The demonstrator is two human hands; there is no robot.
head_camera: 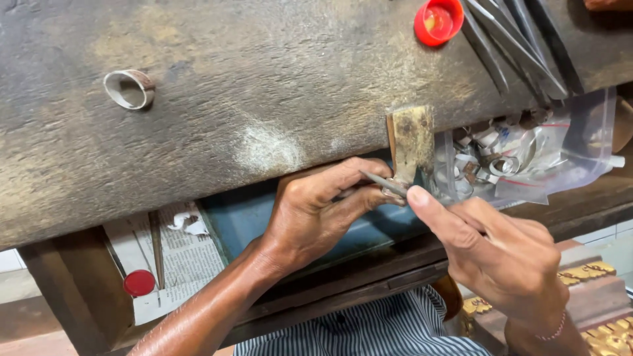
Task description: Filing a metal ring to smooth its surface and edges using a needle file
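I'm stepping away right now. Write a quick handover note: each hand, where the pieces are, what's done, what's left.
Left hand: pinching a small metal ring against the wooden bench pin.
Right hand: holding a thin file across that ring.
Nearby: one ring band lies apart on the workbench; a clear bag of metal bands sits right of the pin; more files and a red cap at top.
Done: cannot tell how far filing has got.
Left: the ring is not yet set down.
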